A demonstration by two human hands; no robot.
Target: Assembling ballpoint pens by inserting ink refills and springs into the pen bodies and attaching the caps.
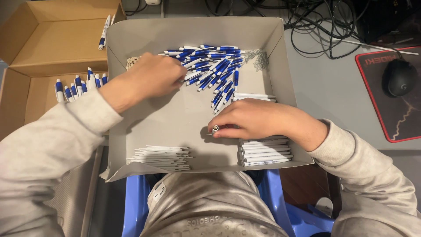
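- The left hand (151, 77) reaches into the grey tray (175, 118) and rests on the heap of blue-and-white pen parts (215, 66); its fingers curl down into the pile, and whether they have pinched one I cannot tell
- The right hand (252, 118) has its grip closed on one white barrel (215, 128), open end pointing at the camera, held just above the tray floor beside the stack of white barrels (265, 151)
- The barrel looks light, stiff and smooth (likely slippery plastic), so a pinch around its middle suits it best
- Thin white refills (162, 157) lie near the tray's front edge, and finished pens (79, 85) stand in the cardboard box (39, 44) on the left
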